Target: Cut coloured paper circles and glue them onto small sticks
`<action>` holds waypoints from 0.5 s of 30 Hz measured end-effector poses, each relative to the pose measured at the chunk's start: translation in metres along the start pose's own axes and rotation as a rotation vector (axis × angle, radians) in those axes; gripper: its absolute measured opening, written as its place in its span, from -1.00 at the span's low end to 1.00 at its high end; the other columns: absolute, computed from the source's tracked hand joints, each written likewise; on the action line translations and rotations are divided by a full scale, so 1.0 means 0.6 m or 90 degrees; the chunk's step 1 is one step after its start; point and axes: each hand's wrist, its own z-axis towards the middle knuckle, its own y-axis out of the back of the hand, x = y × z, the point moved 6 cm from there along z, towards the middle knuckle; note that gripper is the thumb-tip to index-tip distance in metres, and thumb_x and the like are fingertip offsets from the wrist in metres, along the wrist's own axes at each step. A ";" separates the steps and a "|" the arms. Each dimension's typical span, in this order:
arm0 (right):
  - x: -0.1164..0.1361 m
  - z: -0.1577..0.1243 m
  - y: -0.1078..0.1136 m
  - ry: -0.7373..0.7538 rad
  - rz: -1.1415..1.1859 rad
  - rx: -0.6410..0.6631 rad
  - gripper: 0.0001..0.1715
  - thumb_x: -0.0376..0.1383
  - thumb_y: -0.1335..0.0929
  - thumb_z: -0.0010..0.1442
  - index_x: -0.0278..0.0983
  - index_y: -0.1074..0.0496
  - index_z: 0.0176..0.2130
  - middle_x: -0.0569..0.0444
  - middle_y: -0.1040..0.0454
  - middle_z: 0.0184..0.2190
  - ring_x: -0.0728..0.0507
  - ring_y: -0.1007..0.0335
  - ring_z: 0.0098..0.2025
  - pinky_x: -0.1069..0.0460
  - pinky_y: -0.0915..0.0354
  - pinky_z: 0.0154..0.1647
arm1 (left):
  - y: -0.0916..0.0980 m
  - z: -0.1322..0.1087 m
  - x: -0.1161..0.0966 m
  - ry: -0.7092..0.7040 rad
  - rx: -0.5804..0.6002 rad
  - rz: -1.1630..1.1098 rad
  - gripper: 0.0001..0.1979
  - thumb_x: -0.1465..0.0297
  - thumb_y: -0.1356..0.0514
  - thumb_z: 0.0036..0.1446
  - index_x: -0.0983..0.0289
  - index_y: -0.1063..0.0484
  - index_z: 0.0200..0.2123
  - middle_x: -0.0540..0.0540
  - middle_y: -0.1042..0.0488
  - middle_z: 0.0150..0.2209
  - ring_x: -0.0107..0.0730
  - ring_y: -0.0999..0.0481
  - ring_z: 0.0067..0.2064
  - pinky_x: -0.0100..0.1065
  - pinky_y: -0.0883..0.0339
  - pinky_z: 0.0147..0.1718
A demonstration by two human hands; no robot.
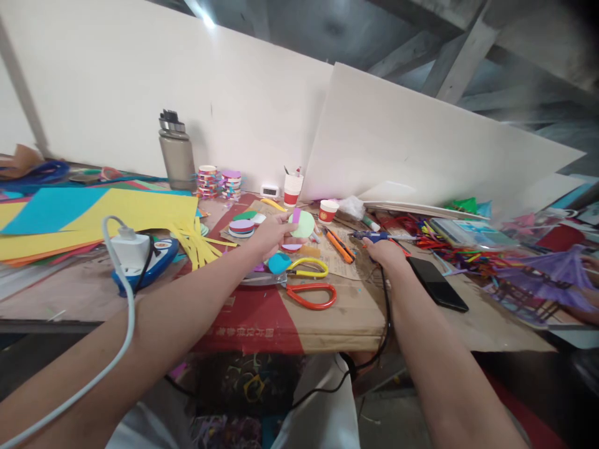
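Observation:
My left hand [277, 234] pinches a pale green paper disc [306, 226] with a purple strip across its left part. Farther right, my right hand [384, 251] is closed around a dark blue glue gun [372, 236] lying low over the table, its black cord [387, 305] hanging past the front edge. Left of my left hand sits a stack of coloured paper discs [242, 228]. In front of that hand lie red-handled scissors [312, 296] and yellow-handled scissors [309, 268]. An orange utility knife [340, 246] rests between my two hands.
A grey bottle [176, 153] and two ringed paper cups [207, 181] stand at the back left. Coloured sheets [107, 215] and a power strip [159, 259] with a white cable lie left. A black phone [437, 284] is right of my right hand. White boards [421, 143] lean behind.

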 end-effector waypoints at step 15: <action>0.034 -0.045 0.051 0.093 0.225 -0.188 -0.57 -0.13 -0.26 0.27 -0.37 -0.56 -0.17 -0.24 -0.59 -0.20 -0.28 -0.52 -0.12 -0.08 -0.34 -0.09 | 0.004 -0.002 -0.002 -0.015 -0.017 0.002 -0.71 0.54 -0.37 0.00 0.37 -0.52 -0.15 0.17 -0.62 -0.24 -0.39 -0.61 -0.33 -0.37 -0.59 -0.37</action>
